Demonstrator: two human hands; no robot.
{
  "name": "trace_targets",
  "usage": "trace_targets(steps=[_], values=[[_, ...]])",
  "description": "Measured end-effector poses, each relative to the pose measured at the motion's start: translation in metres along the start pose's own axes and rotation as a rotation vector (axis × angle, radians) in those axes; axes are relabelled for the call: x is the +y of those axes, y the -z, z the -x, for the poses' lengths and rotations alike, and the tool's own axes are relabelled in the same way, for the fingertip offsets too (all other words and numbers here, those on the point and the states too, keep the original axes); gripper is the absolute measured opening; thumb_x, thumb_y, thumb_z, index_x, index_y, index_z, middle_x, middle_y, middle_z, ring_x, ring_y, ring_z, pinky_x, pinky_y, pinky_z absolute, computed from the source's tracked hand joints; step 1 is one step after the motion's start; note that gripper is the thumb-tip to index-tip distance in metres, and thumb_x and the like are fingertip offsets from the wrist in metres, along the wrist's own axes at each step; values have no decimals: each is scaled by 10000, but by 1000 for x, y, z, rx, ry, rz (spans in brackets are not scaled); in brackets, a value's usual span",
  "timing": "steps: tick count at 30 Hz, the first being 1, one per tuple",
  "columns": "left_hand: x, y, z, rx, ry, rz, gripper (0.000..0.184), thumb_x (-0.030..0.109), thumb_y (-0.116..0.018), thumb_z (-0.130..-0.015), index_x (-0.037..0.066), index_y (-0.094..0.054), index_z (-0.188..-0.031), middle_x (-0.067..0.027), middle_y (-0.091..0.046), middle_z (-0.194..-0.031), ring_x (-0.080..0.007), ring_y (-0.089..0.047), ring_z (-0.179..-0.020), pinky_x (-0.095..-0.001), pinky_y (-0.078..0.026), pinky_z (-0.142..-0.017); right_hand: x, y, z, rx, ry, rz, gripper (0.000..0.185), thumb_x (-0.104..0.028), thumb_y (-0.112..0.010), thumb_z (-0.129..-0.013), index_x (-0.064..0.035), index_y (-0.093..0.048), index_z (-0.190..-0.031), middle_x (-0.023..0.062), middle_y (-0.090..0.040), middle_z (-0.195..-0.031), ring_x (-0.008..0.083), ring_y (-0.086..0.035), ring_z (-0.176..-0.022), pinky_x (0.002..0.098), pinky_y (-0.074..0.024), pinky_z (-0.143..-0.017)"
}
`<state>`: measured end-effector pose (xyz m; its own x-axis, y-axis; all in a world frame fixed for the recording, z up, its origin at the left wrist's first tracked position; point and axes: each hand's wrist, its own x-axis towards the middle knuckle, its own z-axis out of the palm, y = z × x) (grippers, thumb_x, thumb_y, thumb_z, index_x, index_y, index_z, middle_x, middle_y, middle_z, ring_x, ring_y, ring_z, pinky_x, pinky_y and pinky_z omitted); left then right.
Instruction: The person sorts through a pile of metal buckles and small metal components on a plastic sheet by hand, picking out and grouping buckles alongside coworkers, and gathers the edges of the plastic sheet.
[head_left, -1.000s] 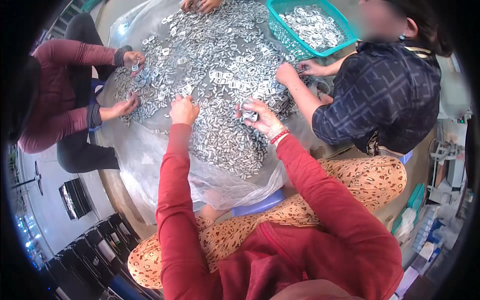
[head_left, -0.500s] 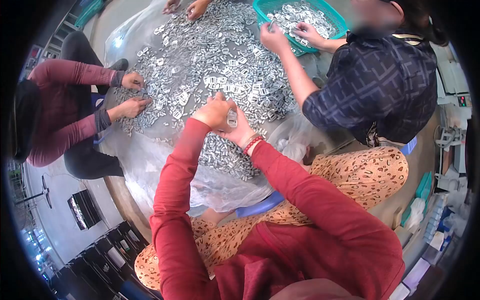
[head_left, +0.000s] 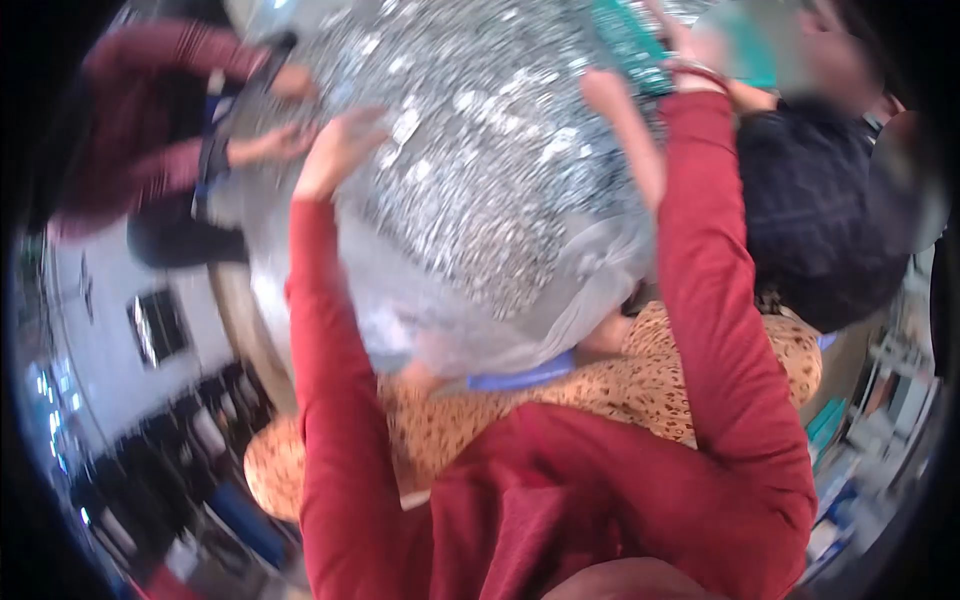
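Note:
My left hand [head_left: 345,150] is stretched over the left part of a large pile of small silvery metal pieces [head_left: 500,260]. Its fingers look extended and apart, though blurred, close beside a pale buckle [head_left: 405,126]. At the upper right, my right hand [head_left: 692,48], wearing a red bead bracelet, reaches up by the teal basket [head_left: 635,45]. Motion smears its fingers, and whether anything is in them does not show. More pale buckles [head_left: 555,145] lie scattered on the pile.
A co-worker's hands [head_left: 280,140] are at the pile's left edge. Another co-worker in a dark patterned shirt [head_left: 815,200] sits at the right, one forearm [head_left: 625,120] near my right arm. Clear plastic sheeting [head_left: 420,300] lies under the pile's near side.
My hands, together over the pile with a buckle between them, have parted. The left went left and up; the right swung up and right to the basket. The whole view shifted and blurred.

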<state>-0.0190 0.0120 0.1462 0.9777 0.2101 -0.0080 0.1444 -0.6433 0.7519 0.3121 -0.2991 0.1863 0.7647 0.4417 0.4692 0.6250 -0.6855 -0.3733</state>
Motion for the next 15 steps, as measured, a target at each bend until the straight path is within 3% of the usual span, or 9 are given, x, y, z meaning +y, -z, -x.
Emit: trace_targets(steps=[1, 3, 5, 7, 8, 9, 10, 12, 15], values=[[-6, -5, 2, -42, 174, -6, 407, 180, -622, -776, 7, -536, -1135, -105, -574, -982, -146, -559, -862, -279, -484, -676, -10, -9, 10, -43, -11, -86, 353, -389, -488, -810, -83, -599, -946, 165, -600, -952, 299, -550, -915, 439, -420, -737], [-70, -39, -6, -138, 332, 58, 361, 125, -600, -755, -6, -557, -1089, -77, -615, -776, -122, -582, -628, -266, -483, -558, -51, -36, 38, -268, -307, -979, 336, -293, -509, -820, -45, -548, -1043, 121, -577, -946, 252, -544, -914, 373, -444, -747], [-101, -81, -14, -126, 368, -215, 431, 195, -656, -698, 33, -570, -1089, -97, -644, -715, -186, -633, -643, -302, -505, -617, -68, -47, 54, -448, -677, -1811, 366, -197, -529, -829, -7, -497, -1140, 77, -555, -939, 205, -537, -913, 306, -468, -758], [-120, -122, -17, -4, 328, -393, 508, 269, -729, -638, 86, -582, -1089, -163, -631, -937, -290, -602, -897, -384, -463, -819, -97, -87, 79, -734, -655, -1246, 456, -248, -588, -790, -45, -493, -1186, 42, -578, -929, 182, -544, -856, 294, -461, -758], [-126, -140, -20, 0, 375, -420, 499, 271, -738, -631, 120, -587, -1081, -180, -608, -998, -296, -583, -941, -382, -456, -837, -62, -162, 95, -881, -429, -952, 524, -307, -607, -779, -87, -469, -1234, 54, -592, -974, 172, -552, -856, 296, -465, -759], [-119, -148, -22, -81, 345, -453, 476, 276, -737, -632, 134, -590, -1063, -184, -609, -985, -309, -580, -936, -383, -454, -834, -70, -189, 101, -841, -92, -438, 542, -353, -585, -788, -109, -454, -1253, 95, -591, -1029, 222, -560, -942, 375, -456, -813], [-112, -154, -21, -161, 318, -487, 454, 280, -736, -634, 148, -594, -1044, -189, -610, -973, -322, -578, -931, -383, -453, -832, -53, -236, 114, -731, 73, -326, 615, -469, -569, -761, -144, -447, -1269, 157, -473, -1232, 380, -442, -1139, 493, -370, -921], [-118, -164, -22, -160, 299, -405, 412, 276, -728, -643, 149, -593, -1011, -193, -611, -941, -327, -577, -926, -381, -455, -818, -90, -223, 124, -763, -161, 29, 589, -547, -535, -755, -222, -477, -1243, 147, -333, -1344, 399, -330, -1210, 608, -310, -905], [-105, -152, -13, -216, 290, -220, 346, 273, -708, -664, 133, -588, -957, -192, -610, -892, -326, -578, -905, -374, -455, -795, -122, -212, 131, -821, 19, 293, 639, -633, -531, -706, -264, -482, -1225, 133, -284, -1356, 414, -248, -1224, 681, -296, -838]])
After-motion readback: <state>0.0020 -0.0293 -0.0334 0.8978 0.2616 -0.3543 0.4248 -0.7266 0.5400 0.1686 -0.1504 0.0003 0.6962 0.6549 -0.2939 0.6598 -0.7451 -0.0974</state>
